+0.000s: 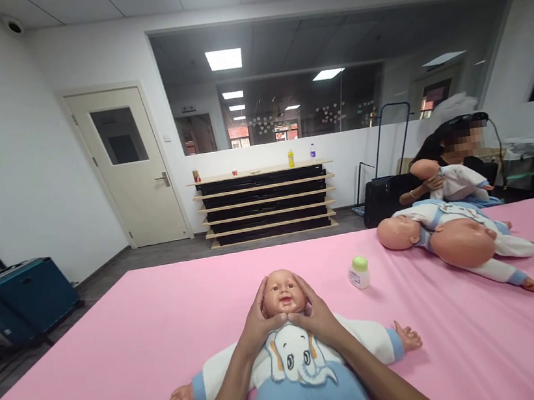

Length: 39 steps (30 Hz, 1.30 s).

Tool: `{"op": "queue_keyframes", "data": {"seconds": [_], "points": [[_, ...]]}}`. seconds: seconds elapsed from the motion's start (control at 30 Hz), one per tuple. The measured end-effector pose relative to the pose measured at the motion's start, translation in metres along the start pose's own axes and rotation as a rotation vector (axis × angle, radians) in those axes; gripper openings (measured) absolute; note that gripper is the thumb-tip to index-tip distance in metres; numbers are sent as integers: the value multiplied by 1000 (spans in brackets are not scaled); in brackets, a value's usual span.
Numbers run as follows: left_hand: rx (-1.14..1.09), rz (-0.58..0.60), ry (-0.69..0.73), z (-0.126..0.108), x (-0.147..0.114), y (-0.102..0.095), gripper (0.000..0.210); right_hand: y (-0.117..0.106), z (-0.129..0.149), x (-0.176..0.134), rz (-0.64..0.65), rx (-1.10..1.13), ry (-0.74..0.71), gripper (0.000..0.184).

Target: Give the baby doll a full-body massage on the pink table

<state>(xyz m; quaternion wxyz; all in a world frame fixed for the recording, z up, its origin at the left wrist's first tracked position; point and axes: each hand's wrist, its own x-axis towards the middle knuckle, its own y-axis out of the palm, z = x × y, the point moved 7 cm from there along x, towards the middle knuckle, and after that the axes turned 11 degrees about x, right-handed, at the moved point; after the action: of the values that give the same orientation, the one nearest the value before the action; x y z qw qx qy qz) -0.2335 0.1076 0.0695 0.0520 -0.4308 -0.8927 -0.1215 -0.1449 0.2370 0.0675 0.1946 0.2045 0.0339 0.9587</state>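
Doll [295, 360] lies face-up on pink tabletop [120, 357], arms spread. Left hand [260, 322] and right hand [318, 314] hold its head [284, 291] from both sides; grip firmness hard to judge.

Ahead of you, a low stack of pale wooden boards and black layers [268, 205] carries a small bottle of yellow liquid [291, 159]. To the left you see a cream door with a dark glass pane [142, 200], and nearer you a dark blue hard-sided suitcase [29, 300]. On your right, beyond two plastic dolls in white and blue [464, 243], a dark-clothed person [437, 148] holds a white-clad doll [461, 181].
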Motion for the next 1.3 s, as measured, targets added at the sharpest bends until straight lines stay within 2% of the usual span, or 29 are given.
{"op": "queue_keyframes", "data": {"seconds": [0.13,0.3,0.47,0.53,0.77,0.93,1.0,1.3], "points": [[68,-40,19,-1,0,-2,103,3,-1,-1,0,-21,1,91],[-65,-26,9,7,4,-11,81,-2,0,3,3,46,54,75],[105,-41,26,4,2,-8,98,3,2,0,-25,-20,4,86],[144,-58,32,3,1,-9,98,4,1,0,-32,-34,-7,88],[-6,-44,10,10,5,-13,89,-3,-3,5,4,21,51,66],[191,-41,55,7,3,-8,106,-1,-8,4,-16,-57,-23,79],[237,-51,69,7,2,-8,106,1,-9,3,-10,-51,-30,82],[192,-38,69,1,0,-6,98,2,-3,2,-20,-21,-34,83]]}}
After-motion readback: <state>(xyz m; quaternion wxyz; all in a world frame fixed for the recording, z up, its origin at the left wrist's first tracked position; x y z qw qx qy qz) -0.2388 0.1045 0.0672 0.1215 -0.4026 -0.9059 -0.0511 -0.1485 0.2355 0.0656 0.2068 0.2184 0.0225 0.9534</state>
